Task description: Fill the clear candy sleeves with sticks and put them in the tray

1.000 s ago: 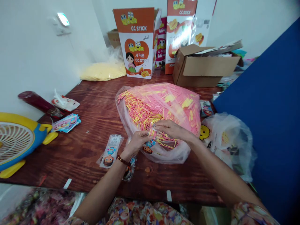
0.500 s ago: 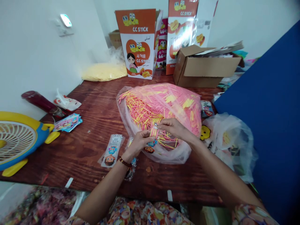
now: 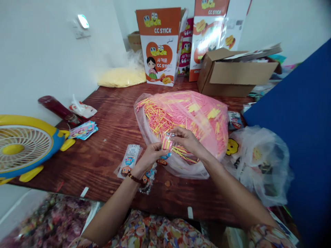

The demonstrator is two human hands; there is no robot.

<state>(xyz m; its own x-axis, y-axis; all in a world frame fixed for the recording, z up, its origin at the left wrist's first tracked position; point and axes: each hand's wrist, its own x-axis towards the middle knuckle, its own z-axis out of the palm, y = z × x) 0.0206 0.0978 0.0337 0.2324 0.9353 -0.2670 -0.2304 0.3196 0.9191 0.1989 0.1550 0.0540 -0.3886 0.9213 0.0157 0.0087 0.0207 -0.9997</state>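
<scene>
My left hand (image 3: 149,156) and my right hand (image 3: 186,138) both grip a small clear printed packet (image 3: 167,144) with pink and yellow sticks in it. The left holds its lower end, the right pinches its top. They hover over the near edge of a big clear plastic bag (image 3: 184,121) heaped with loose pink and yellow sticks, on the brown wooden table (image 3: 108,137). Flat printed packets (image 3: 129,162) lie just left of my left wrist, and more peek out under it.
A yellow and blue fan (image 3: 23,146) stands at the table's left edge, a dark red bottle (image 3: 55,107) and a pile of packets (image 3: 84,130) behind it. CC STICK cartons (image 3: 161,44) and an open brown box (image 3: 232,74) line the back. A crumpled clear bag (image 3: 258,160) and blue board (image 3: 302,131) are right.
My hands have lifted the small packet a little and my right fingers have shifted to its top end. The view has swung slightly left, so everything sits further right.
</scene>
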